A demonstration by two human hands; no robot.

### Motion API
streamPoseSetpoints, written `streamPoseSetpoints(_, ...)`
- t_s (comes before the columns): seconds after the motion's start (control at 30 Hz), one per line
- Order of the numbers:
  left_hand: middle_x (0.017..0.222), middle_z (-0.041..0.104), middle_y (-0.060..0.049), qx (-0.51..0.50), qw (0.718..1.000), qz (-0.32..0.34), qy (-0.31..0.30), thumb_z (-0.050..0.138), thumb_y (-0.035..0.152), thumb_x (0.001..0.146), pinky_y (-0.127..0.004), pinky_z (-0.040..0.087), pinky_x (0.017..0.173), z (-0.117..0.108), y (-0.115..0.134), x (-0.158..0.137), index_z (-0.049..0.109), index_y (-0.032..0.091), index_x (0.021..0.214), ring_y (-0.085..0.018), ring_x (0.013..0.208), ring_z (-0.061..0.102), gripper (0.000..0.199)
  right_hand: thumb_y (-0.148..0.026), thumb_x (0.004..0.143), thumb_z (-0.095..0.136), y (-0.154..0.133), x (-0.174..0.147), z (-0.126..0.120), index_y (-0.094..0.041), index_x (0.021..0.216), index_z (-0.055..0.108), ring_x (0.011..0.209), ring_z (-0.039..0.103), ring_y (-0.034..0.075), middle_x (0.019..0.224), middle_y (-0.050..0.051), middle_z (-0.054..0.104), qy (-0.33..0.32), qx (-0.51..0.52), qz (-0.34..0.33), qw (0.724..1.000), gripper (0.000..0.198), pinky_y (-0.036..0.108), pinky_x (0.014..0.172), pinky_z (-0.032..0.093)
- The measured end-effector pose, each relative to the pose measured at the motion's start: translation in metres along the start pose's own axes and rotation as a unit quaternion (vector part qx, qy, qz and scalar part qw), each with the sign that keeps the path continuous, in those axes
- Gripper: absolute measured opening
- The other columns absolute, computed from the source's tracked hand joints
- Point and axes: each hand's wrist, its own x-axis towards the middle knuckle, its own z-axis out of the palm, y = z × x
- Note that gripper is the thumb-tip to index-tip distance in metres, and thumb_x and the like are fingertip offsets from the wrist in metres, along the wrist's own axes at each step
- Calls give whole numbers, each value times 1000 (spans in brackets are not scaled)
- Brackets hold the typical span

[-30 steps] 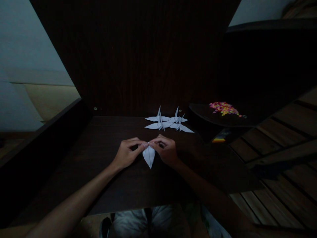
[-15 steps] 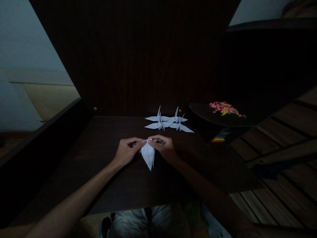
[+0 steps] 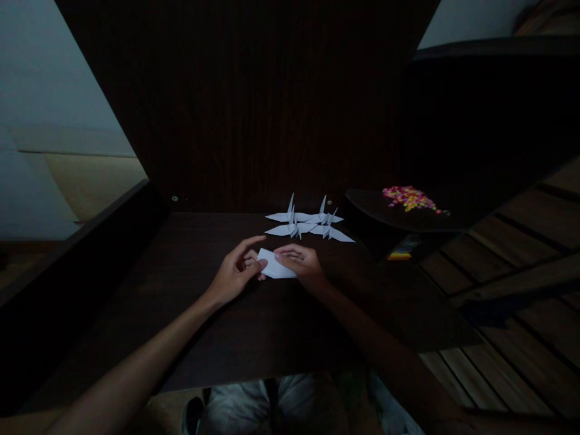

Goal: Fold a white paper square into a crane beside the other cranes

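Observation:
A folded white sheet of origami paper (image 3: 274, 266) is held between my two hands above the dark desk. My left hand (image 3: 237, 266) pinches its left edge between thumb and curled fingers, with the index finger stretched away from the paper. On the other side, my right hand (image 3: 302, 266) grips it, the thumb lying on top and the fingers behind. The paper's right end is partly hidden by that hand. Just beyond my hands, several white paper cranes (image 3: 293, 229) sit close together with wings spread.
A pile of small colourful pieces (image 3: 410, 198) lies on a dark curved shelf (image 3: 376, 211) to the right. A raised side board (image 3: 90, 241) borders the desk (image 3: 181, 338) on the left, and a tall dark panel (image 3: 254, 103) stands behind it.
The folded paper has turned from pointing down toward me to lying sideways, its tip now toward my right hand. My left index finger has lifted off it.

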Motion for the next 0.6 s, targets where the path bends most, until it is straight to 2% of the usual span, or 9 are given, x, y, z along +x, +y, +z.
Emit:
streamPoseSetpoints(0.13,99,66,-7,23,998,9,-54,69,27,75,-32,54,75,-4,-3,-2,57,16,119,-19,85,64,47,-34,64,75,-1,0,-1,-17,79,72,77,67,19,80,5,73,-9,26,-3,1000,23,31,72,51)
streamPoseSetpoints(0.27,113,64,-11,27,996,44,-70,72,22,73,-36,52,85,-7,-8,-3,55,16,123,-23,99,63,53,-35,64,76,-3,-1,-1,-18,79,73,76,67,19,79,4,73,2,40,-7,999,23,32,72,51)
streamPoseSetpoints(0.43,109,66,-12,42,997,55,-37,74,22,70,-37,53,84,-5,-8,-3,58,14,119,-23,97,64,53,-37,64,77,-4,1,-1,-18,78,72,76,67,20,79,5,73,40,58,-26,997,24,31,68,52)
streamPoseSetpoints(0.6,100,68,-9,46,998,36,32,76,28,68,-35,54,80,-3,-6,0,58,14,120,-21,88,65,57,-36,68,74,-1,2,-2,-18,90,70,74,64,19,93,7,71,50,120,-52,990,28,27,51,51)
